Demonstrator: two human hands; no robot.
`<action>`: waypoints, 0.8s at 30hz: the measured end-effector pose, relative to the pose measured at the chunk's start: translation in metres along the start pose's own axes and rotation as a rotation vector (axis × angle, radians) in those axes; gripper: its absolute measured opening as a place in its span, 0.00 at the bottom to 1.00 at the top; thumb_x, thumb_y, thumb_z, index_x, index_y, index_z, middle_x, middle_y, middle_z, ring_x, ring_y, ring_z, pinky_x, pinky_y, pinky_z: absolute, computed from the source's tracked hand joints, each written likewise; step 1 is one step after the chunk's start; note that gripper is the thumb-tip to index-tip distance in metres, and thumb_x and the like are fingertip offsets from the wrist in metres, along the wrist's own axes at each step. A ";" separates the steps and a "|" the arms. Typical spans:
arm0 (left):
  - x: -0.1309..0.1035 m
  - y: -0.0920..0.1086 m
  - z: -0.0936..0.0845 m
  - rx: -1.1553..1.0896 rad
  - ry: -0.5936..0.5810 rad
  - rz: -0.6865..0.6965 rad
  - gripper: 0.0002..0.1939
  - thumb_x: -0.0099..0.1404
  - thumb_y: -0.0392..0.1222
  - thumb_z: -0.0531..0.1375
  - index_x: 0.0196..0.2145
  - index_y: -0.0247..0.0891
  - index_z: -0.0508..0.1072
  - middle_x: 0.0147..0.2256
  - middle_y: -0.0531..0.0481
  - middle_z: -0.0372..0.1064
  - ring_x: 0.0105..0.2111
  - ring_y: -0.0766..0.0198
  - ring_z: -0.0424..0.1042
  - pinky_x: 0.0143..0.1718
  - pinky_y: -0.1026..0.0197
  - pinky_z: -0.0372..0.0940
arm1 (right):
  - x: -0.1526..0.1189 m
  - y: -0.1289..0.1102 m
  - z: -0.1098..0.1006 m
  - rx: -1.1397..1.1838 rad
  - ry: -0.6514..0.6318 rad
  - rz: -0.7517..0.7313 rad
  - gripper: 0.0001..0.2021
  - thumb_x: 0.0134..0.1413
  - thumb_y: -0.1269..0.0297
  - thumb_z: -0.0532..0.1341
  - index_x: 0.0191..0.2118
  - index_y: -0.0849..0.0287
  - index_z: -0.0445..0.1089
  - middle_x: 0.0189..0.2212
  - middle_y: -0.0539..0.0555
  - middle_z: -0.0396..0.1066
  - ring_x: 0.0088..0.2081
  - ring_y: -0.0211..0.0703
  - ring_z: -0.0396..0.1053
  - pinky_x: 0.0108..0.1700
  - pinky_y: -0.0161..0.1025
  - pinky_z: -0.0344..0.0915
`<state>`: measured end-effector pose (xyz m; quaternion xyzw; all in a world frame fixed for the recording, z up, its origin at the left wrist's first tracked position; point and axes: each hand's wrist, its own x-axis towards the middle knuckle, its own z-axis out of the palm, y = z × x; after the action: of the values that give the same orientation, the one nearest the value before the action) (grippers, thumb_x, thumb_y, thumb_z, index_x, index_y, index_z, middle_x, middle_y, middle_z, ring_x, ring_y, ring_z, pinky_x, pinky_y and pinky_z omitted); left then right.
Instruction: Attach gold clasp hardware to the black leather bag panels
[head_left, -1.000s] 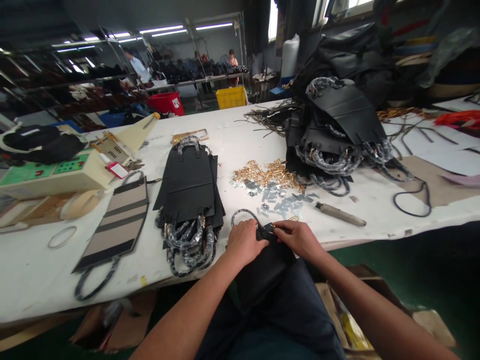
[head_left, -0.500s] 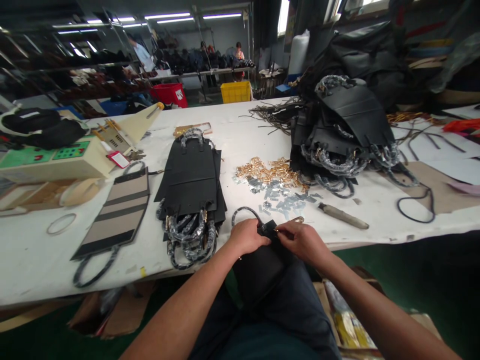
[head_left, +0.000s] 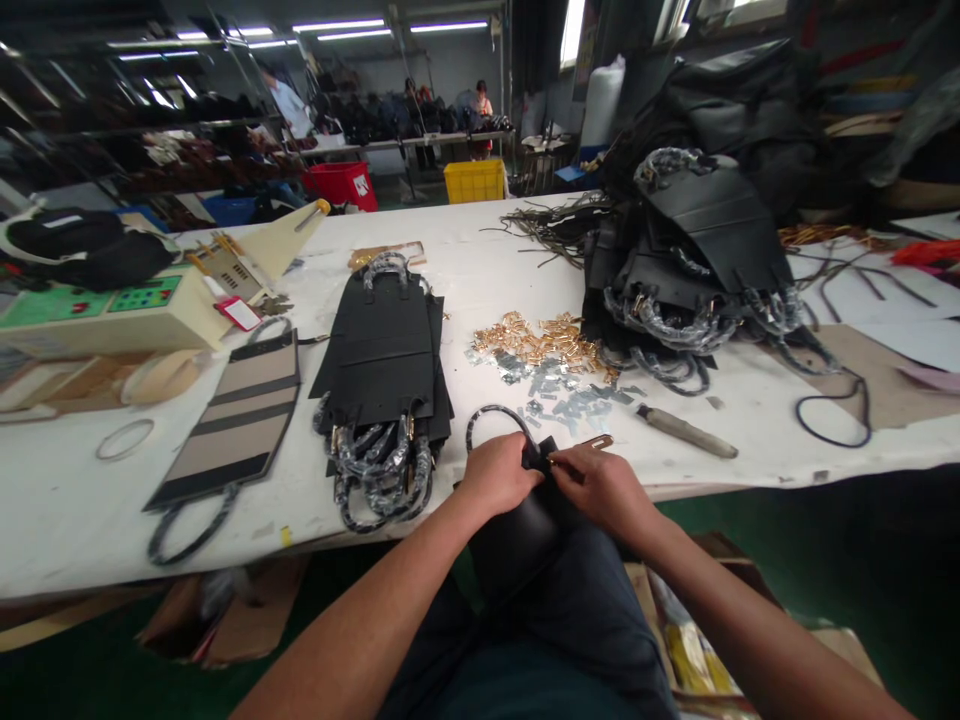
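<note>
A black leather piece [head_left: 514, 545] with a looped handle [head_left: 491, 410] lies over my lap against the table edge. My left hand [head_left: 501, 475] is closed on its upper edge beside the handle's base. Just right of it, my right hand [head_left: 596, 480] pinches a small gold fitting [head_left: 551, 459] at the piece's corner. Beyond my hands lie a heap of gold fittings [head_left: 536, 340] and scattered grey metal plates [head_left: 574, 405]. A stack of black bag panels [head_left: 382, 350] with plastic-wrapped handles is to the left.
A wrapped tool [head_left: 688, 432] lies to the right, before a large pile of black bag pieces [head_left: 712, 220]. At left are a striped panel [head_left: 240, 420] and a cream machine [head_left: 187, 320]. People work at a far table [head_left: 405, 143].
The leather piece and both hands have shifted slightly, and my left hand is tilted a little differently. The camera view has moved slightly.
</note>
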<state>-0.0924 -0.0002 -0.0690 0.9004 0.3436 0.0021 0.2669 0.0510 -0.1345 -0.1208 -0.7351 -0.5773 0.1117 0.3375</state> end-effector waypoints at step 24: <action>-0.008 0.001 0.004 -0.033 0.078 0.102 0.03 0.59 0.42 0.63 0.30 0.42 0.73 0.30 0.50 0.77 0.31 0.59 0.73 0.29 0.59 0.51 | 0.014 -0.004 -0.011 0.212 -0.150 0.128 0.06 0.58 0.68 0.61 0.40 0.52 0.73 0.31 0.47 0.77 0.33 0.43 0.73 0.38 0.39 0.61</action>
<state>-0.0968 -0.0076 -0.0706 0.9114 0.3073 0.0566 0.2677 0.0585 -0.1252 -0.1068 -0.7201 -0.5377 0.2483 0.3614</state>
